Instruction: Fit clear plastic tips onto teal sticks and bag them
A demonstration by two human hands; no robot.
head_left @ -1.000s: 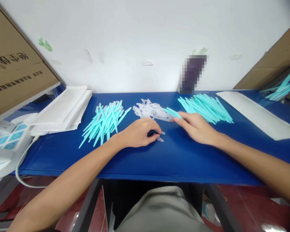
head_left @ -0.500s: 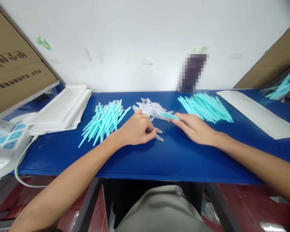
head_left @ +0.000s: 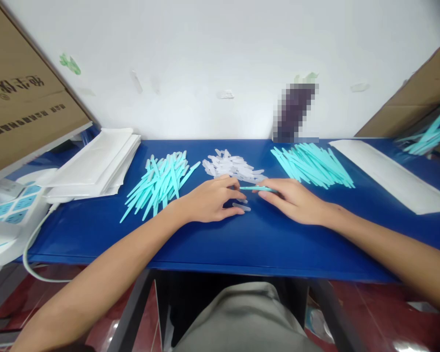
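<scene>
Brown cardboard makes the box [head_left: 25, 102] on the far left, with a white power strip [head_left: 22, 212] below it. Next comes a stack of flat white bags [head_left: 90, 164]. Then there is a messy pile of blue-green sticks [head_left: 161, 183] with pale tips at their far ends. A heap of small clear pieces [head_left: 231, 164] sits in the middle of the blue counter [head_left: 278, 252].

In front of it is the left hand [head_left: 212, 200], thumb and fingers apart, around a few loose clear pieces [head_left: 241, 208]. I can't tell if it touches them. The right hand [head_left: 291, 198] pinches a blue-green stick [head_left: 255, 188] that points at the left fingers. A second pile of sticks [head_left: 311, 166] lies behind it, then a long white bag [head_left: 392, 176].

The step looks like bringing stick and clear piece together. The next move seems to call for a careful left-hand pinch and a straight line-up.
</scene>
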